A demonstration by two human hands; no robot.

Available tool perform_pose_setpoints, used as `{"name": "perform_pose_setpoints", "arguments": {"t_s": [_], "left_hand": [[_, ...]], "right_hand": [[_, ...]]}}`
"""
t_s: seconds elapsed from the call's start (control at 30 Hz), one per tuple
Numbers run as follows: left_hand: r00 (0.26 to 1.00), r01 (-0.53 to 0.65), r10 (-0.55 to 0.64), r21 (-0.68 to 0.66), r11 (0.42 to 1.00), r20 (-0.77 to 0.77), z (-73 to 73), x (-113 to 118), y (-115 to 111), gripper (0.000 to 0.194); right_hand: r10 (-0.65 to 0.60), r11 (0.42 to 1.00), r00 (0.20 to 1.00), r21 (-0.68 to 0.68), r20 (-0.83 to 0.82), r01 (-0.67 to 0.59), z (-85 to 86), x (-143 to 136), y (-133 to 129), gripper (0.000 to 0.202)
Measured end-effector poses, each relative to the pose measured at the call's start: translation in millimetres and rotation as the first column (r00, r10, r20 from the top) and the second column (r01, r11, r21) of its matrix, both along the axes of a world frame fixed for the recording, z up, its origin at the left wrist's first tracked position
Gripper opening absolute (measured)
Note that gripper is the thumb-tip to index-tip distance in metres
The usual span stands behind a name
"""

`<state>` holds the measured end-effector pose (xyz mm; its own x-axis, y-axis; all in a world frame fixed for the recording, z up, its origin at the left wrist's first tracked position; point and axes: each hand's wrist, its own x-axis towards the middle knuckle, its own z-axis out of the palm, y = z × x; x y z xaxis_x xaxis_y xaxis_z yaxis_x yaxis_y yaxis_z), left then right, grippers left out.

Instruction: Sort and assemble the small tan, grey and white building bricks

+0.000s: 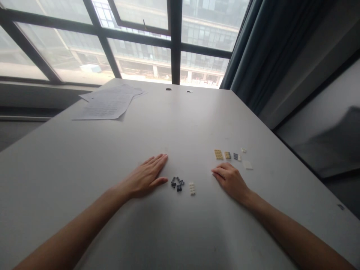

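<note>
My left hand [146,176] lies flat on the table, palm down, its fingers stretched out and the thumb apart. Just right of that thumb is a loose cluster of dark grey toy bricks [177,183]. A white studded brick [192,188] lies beside them. My right hand [230,180] rests on the table with fingers curled together, and nothing shows at its fingertips. Beyond it sit a tan studded brick group [218,154], a tan and grey group [227,155], a grey and white group [237,156], a small white piece [243,150] and a flat white plate [248,165].
Printed paper sheets [104,103] overlap at the far left of the white table [168,131]. Two round cable holes, one dark hole [168,89] among them, are near the back edge. Windows stand behind, and a dark curtain [253,48] hangs at the right.
</note>
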<state>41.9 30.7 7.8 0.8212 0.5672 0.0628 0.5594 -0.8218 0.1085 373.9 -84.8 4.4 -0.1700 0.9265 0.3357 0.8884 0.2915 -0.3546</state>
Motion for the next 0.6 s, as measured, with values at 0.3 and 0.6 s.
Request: {"name": "perform_pose_setpoints", "arguments": {"t_s": [0.3, 0.6], "left_hand": [[0.908, 0.408, -0.390, -0.110, 0.907, 0.150, 1.6, 170.5, -52.6, 0.091], [0.909, 0.387, -0.370, -0.061, 0.920, 0.192, 6.0, 179.7, -54.5, 0.088]], "right_hand": [[-0.262, 0.965, 0.939, 0.087, 0.223, 0.248, -5.7, 73.5, -15.9, 0.017], [-0.267, 0.963, 0.931, 0.107, 0.247, 0.248, 1.3, 72.9, -12.5, 0.021]]}}
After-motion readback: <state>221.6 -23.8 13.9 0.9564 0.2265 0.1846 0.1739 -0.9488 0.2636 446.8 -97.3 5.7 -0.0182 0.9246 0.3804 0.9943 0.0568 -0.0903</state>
